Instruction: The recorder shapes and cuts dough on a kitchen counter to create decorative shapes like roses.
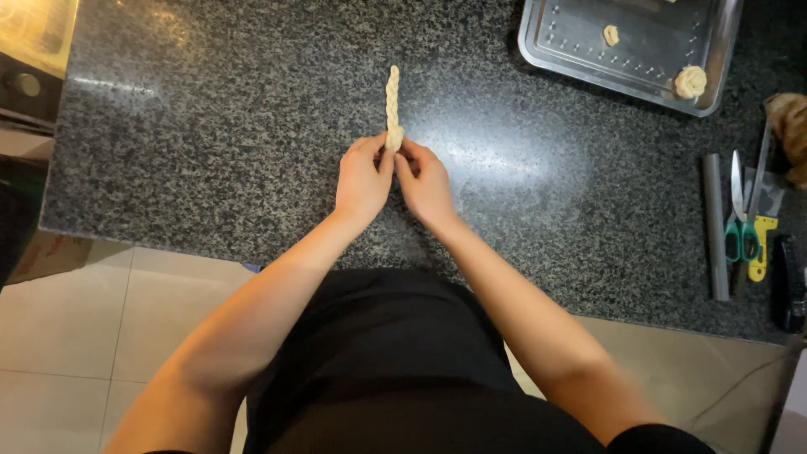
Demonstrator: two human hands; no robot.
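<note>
Head view, pale twisted dough rope [392, 94] laid mid-counter [210, 126], pointing toward far edge, near end coiled, pinched by left hand [363, 178] and right hand [425, 183] fingertips.

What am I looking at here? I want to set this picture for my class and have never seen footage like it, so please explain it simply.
There is no machine. One camera worn on a person's head looks down at their own two bare hands over a dark speckled stone counter. The left hand and right hand pinch the near end of a twisted dough rope, which lies stretched away from them on the counter. At top right a metal tray holds two small dough pieces. At the right edge lie a grey tube, green-handled scissors and a yellow-handled tool.
</note>
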